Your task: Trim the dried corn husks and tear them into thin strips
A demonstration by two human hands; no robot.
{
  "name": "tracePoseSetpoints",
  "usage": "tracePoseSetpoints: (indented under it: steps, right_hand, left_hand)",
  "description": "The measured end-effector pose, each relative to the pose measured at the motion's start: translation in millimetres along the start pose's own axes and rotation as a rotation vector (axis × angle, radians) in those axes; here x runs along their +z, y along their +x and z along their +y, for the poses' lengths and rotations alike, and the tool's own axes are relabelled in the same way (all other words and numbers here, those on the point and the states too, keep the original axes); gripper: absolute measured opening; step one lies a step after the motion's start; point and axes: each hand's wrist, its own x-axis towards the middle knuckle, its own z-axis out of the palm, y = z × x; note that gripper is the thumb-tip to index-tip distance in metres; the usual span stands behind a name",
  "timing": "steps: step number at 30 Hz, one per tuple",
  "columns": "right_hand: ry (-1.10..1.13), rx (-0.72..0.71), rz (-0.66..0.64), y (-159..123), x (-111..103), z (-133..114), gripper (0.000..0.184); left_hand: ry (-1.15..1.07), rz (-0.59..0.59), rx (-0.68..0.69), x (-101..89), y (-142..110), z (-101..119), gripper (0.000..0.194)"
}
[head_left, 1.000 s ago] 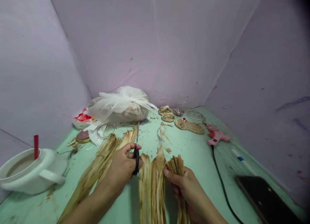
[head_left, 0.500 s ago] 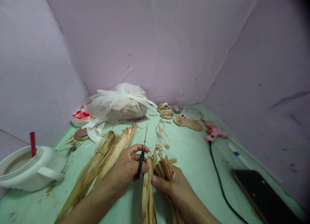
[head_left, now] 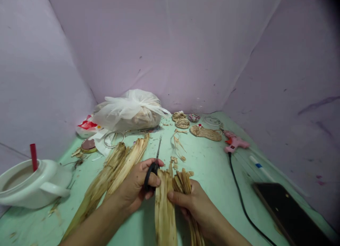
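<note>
My left hand (head_left: 142, 182) is closed around black-handled scissors (head_left: 150, 173), whose blades point away from me. Its thumb is close beside a wide, pale dried leaf strip (head_left: 165, 210) that hangs upright in front of me. A bundle of narrower dried strips (head_left: 183, 184) is gripped in my right hand (head_left: 195, 203), with the thumb pressed at the wide strip's right edge. Left of my hands lie longer dried stalks (head_left: 106, 185) on the green tabletop (head_left: 217, 189). Small trimmed scraps (head_left: 174, 160) lie just beyond the strips.
A tied white plastic bag (head_left: 130, 111) stands at the back. A white pot (head_left: 34, 184) holding a red stick (head_left: 33, 157) is at left. On the right are a woven sole (head_left: 205, 133), a pink glue gun (head_left: 235, 141) with a black cord, a pen (head_left: 261, 168) and a phone (head_left: 289, 214).
The strip between my hands has turned and spread, showing a wider face. The scissors have rotated in my left hand, so their handle loops show more.
</note>
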Motion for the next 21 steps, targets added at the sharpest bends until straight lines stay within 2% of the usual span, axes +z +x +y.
tracePoseSetpoints:
  steps: [4, 7, 10, 13, 15, 17, 19, 21]
  right_hand:
    - [0.059, 0.062, 0.112, 6.2, -11.7, -0.6, 0.017]
    - [0.125, 0.108, 0.108, 9.7, -19.6, -3.4, 0.019]
    - [0.170, 0.111, 0.082, 10.3, -22.6, -4.8, 0.025]
    - [0.174, 0.096, 0.032, 8.3, -21.8, -4.8, 0.033]
    - [0.143, 0.086, 0.016, 6.0, -19.9, -5.1, 0.037]
    - [0.103, 0.075, 0.017, 3.1, -17.4, -5.9, 0.041]
    - [0.084, 0.050, 0.004, 0.4, -14.3, -6.4, 0.041]
    - [0.089, 0.005, -0.011, -1.1, -11.1, -5.8, 0.039]
  left_hand:
    - [0.069, 0.152, 0.057, -13.7, 1.0, 16.9, 0.039]
    - [0.186, 0.272, 0.077, -30.8, 3.7, 32.2, 0.039]
    - [0.445, 0.415, 0.122, -51.2, 4.2, 47.1, 0.034]
    - [0.748, 0.591, 0.356, -63.0, -0.7, 58.5, 0.022]
    - [0.782, 0.701, 0.512, -58.4, -6.5, 60.2, 0.025]
    - [0.689, 0.675, 0.502, -42.6, -12.4, 54.7, 0.037]
    - [0.573, 0.500, 0.341, -20.5, -16.4, 42.1, 0.042]
    - [0.505, 0.332, 0.170, 0.6, -17.3, 25.8, 0.040]
